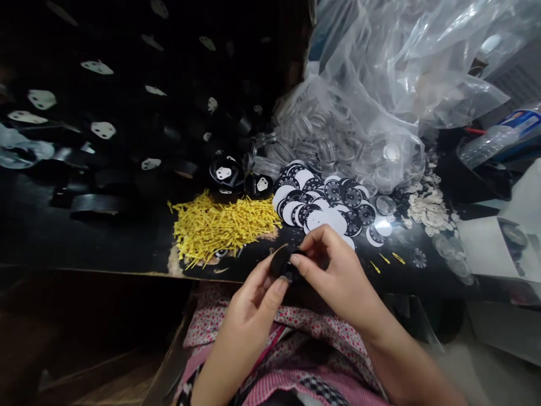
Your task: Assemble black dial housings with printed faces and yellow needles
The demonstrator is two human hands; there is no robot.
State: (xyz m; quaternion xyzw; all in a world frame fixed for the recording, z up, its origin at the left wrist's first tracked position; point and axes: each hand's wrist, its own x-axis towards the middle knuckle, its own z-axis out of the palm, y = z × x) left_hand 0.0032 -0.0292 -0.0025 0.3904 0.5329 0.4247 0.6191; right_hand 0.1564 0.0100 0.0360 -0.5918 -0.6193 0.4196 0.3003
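My left hand (253, 307) and my right hand (336, 268) meet just in front of the black table's near edge (127, 265). Together they pinch one small round black casing (282, 260); the left thumb and fingers grip it from below, the right fingertips press on its top. Straight beyond my hands lies a heap of thin yellow clock hands (224, 224). To its right sits a pile of round black-and-white dial faces (321, 203). Two more black casings with white inserts (228, 173) lie behind the yellow heap.
A big clear plastic bag of transparent round covers (338, 135) fills the back right. Small white parts (426, 206) lie scattered right of the dials. Many black casings with white inserts (101, 129) cover the dark back left. A few stray yellow hands (391, 259) lie near my right hand.
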